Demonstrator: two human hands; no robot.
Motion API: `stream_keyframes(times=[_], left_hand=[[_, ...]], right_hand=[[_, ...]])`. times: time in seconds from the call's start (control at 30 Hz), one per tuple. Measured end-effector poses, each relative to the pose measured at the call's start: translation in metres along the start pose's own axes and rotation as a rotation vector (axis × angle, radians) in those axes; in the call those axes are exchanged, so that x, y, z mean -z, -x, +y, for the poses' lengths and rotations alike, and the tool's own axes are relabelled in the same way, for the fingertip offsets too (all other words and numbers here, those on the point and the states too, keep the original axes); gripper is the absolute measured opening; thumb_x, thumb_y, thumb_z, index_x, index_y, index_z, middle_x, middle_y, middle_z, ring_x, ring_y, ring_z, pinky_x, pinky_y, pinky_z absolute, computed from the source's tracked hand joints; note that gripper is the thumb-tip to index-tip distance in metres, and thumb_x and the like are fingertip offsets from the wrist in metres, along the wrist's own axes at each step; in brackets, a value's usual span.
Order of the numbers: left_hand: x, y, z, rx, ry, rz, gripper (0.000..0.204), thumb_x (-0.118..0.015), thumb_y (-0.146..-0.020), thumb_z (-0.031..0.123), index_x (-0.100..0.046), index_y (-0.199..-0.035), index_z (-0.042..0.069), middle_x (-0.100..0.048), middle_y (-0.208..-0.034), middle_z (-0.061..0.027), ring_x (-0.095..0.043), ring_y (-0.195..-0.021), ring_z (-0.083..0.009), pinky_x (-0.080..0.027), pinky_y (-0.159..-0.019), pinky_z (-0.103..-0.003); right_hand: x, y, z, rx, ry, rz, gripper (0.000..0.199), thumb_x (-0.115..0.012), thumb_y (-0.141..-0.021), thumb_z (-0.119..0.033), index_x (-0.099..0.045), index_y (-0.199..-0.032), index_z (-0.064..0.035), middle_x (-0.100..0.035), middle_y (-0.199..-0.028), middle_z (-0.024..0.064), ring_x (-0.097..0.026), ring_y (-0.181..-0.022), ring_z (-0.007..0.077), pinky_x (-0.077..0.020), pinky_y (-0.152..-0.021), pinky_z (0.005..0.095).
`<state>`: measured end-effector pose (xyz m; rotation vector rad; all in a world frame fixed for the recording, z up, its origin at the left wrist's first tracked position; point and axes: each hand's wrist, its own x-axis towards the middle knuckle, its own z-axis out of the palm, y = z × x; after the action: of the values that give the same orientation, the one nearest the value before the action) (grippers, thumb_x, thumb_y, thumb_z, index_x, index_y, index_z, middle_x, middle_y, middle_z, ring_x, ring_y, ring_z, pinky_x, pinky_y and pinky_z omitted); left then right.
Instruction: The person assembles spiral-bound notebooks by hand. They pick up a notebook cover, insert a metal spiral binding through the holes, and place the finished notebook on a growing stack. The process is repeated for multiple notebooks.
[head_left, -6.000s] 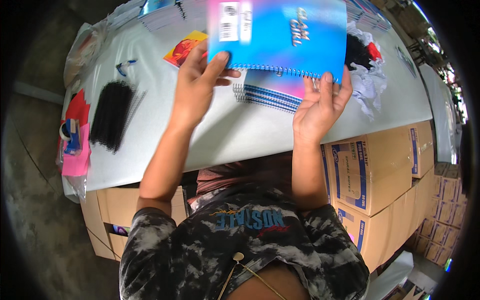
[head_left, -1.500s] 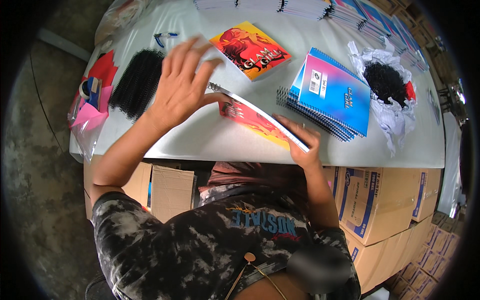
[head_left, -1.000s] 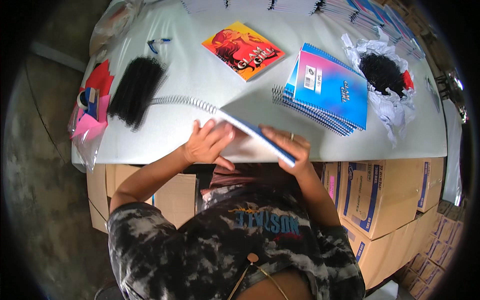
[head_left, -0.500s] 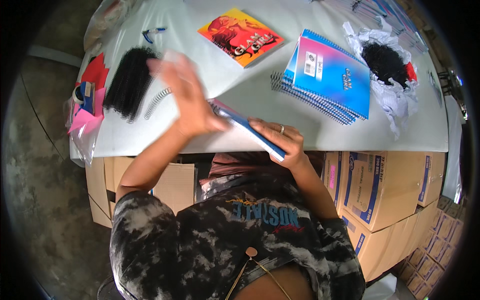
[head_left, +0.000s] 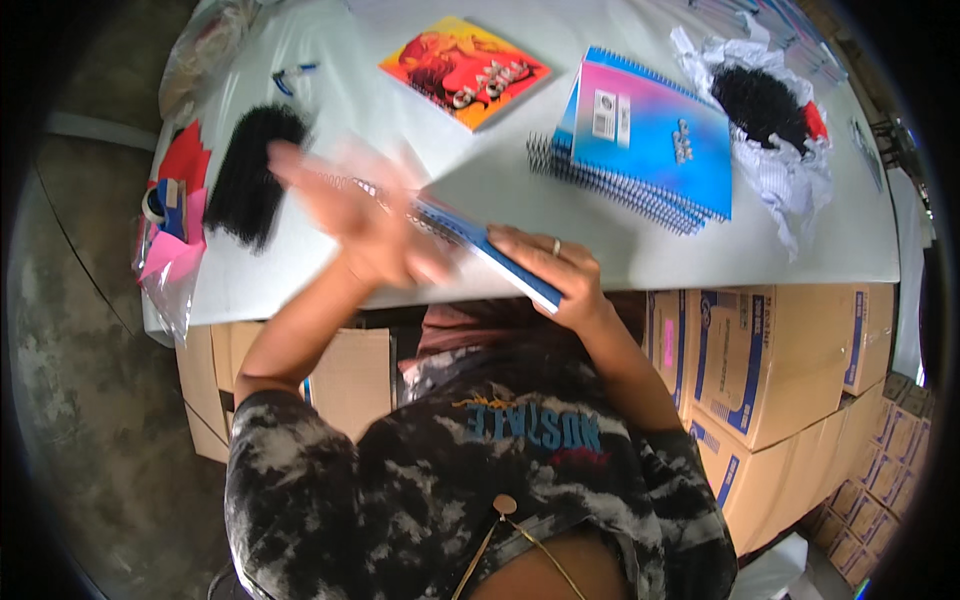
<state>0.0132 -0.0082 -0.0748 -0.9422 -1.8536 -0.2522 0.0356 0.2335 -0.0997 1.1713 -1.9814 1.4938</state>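
Observation:
My right hand grips a thin notebook with a blue edge, tilted near the table's front edge. My left hand is blurred by motion at the notebook's far left end, its fingers stretched out and apart. A dark wire coil shows by the left fingers and runs toward the notebook's bound edge. How far it is threaded through the holes I cannot make out. Beyond the left hand lies a heap of black spiral coils.
A stack of blue-and-pink spiral notebooks lies right of centre, with an orange-red book farther back. Blue-handled pliers, a tape dispenser, and crumpled paper holding black coils are around. Cardboard boxes stand below the table.
My left hand has moved slightly left and toward me. The coil that lay left of it no longer shows there; a coil now shows between its fingers and the notebook. The right hand keeps its grip.

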Motion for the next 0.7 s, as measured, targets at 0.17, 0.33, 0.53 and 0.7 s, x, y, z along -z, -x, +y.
stream_keyframes(times=[0.17,0.33,0.53,0.7], left_hand=[[-0.026,0.027,0.059,0.145,0.133,-0.085,0.089,-0.036,-0.076,0.074,-0.038,-0.129,0.002,-0.037,-0.131,-0.0187,-0.02,-0.132,-0.033,-0.011,-0.106,-0.054],[-0.014,-0.002,0.062,0.099,0.223,-0.044,0.08,-0.043,-0.076,0.071,-0.037,-0.131,0.013,-0.048,-0.112,-0.0216,-0.035,-0.12,-0.033,-0.025,-0.096,-0.055],[-0.033,0.045,0.08,-0.013,0.338,-0.202,0.086,-0.042,-0.073,0.073,-0.04,-0.131,0.009,-0.033,-0.13,-0.0319,-0.035,-0.117,-0.0441,-0.029,-0.083,-0.064],[-0.033,0.007,0.023,0.369,0.154,0.093,0.077,-0.036,-0.085,0.058,-0.034,-0.124,-0.009,-0.035,-0.121,-0.0308,-0.033,-0.113,-0.0438,-0.02,-0.091,-0.059]], right_hand=[[-0.001,-0.007,0.001,-0.037,-0.002,0.073,0.039,-0.064,-0.07,0.002,-0.06,-0.109,0.0003,-0.063,-0.102,0.0168,-0.064,-0.09,0.0283,-0.0523,-0.076,0.0343],[-0.012,-0.002,-0.004,0.013,-0.014,-0.004,0.042,-0.064,-0.07,0.001,-0.059,-0.112,-0.003,-0.064,-0.103,0.0143,-0.063,-0.093,0.028,-0.0514,-0.078,0.0354],[-0.007,-0.005,0.006,-0.072,0.004,0.084,0.043,-0.064,-0.07,0.0,-0.059,-0.113,-0.0033,-0.062,-0.106,0.0148,-0.064,-0.089,0.0269,-0.052,-0.074,0.034],[-0.018,-0.008,0.004,-0.029,-0.007,0.051,0.044,-0.062,-0.069,0.003,-0.058,-0.112,-0.0025,-0.065,-0.1,0.0119,-0.065,-0.079,0.0258,-0.0518,-0.068,0.0333]])
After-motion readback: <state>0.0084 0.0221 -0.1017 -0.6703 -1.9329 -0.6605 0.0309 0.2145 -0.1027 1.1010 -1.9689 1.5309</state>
